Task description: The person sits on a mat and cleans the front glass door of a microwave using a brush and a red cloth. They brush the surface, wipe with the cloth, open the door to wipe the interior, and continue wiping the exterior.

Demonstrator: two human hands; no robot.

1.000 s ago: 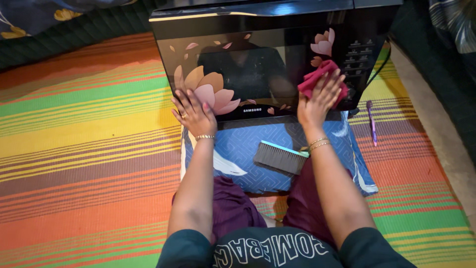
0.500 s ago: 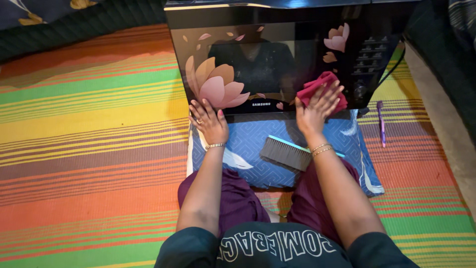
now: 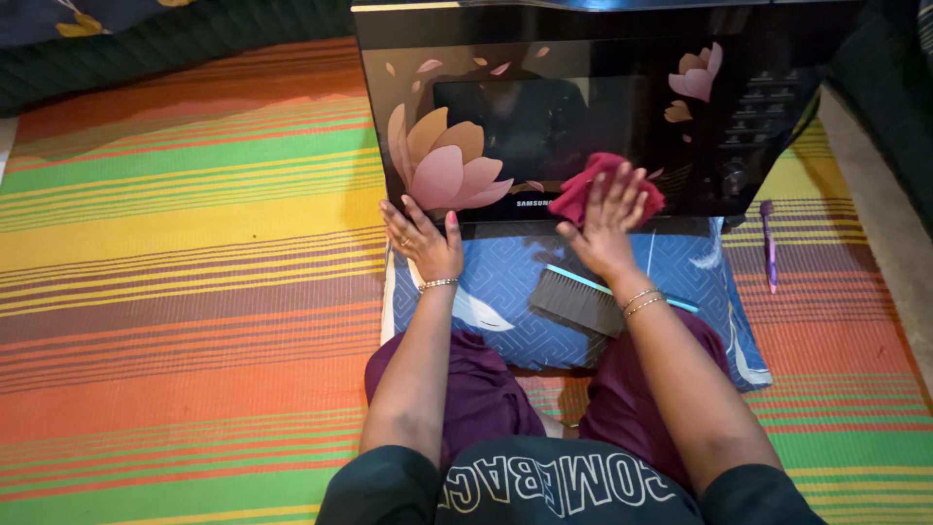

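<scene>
Near the top of the frame, the black microwave oven with pink flower pictures on its glass door [image 3: 603, 107] is cut off, so its top does not show. Part of the grey brush with a teal back [image 3: 575, 299] hides under the right arm. The right hand [image 3: 607, 226] lies flat with fingers spread, pressing the crumpled red cloth [image 3: 588, 185] on the door's lower edge. The left hand [image 3: 428, 241] is open too, fingertips touching the door's bottom left corner. Both arms reach straight forward over the blue patterned cushion [image 3: 505, 282]. A purple pen-shaped thing [image 3: 769, 243] lies on the striped mat [image 3: 194, 243] at the right.
</scene>
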